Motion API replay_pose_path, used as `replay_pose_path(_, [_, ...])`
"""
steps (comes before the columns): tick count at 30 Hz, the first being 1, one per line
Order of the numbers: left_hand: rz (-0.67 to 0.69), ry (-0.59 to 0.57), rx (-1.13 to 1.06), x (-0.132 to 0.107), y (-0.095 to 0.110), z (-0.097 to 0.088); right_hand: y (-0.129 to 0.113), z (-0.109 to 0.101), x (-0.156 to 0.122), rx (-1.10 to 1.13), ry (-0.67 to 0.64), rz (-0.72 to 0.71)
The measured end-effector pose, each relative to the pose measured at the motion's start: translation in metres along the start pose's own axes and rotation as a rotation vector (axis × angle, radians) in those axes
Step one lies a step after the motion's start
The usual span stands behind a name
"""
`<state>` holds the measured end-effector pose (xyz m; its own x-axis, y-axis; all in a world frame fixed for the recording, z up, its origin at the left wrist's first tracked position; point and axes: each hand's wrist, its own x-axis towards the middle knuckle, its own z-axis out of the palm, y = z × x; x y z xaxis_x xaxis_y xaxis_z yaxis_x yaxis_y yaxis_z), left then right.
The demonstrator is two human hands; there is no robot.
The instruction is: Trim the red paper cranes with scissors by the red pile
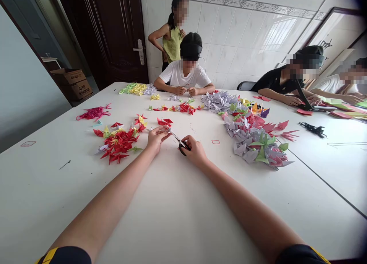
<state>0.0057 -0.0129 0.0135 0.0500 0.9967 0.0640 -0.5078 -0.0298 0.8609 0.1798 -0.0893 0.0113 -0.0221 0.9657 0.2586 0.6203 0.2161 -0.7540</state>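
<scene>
My right hand (194,149) is closed round the black handles of a small pair of scissors (178,140), blades pointing left and up. My left hand (156,137) pinches something thin and hard to make out right at the blade tips. Both hands hover just over the white table (177,202). A heap of red and yellow folded paper cranes (119,141) lies just left of my left hand. A loose red crane (164,121) sits just beyond my hands.
A large heap of grey, pink and green cranes (255,139) lies to the right. More cranes (183,108) lie before a seated person (185,74) opposite; another person (173,34) stands behind. Two people (289,84) sit at right. Pink string (93,113), black cord (314,129).
</scene>
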Motion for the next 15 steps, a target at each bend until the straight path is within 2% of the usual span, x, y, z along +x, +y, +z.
replay_pose_path(5, [-0.004, 0.025, -0.008, -0.0005, 0.0018, 0.0012, 0.0001, 0.0000, -0.0001, -0.001, 0.004, -0.005])
replay_pose_path(15, [-0.024, -0.031, 0.033, -0.0013, 0.0003, 0.0009, -0.0022, 0.0003, -0.0005, -0.021, -0.010, -0.010])
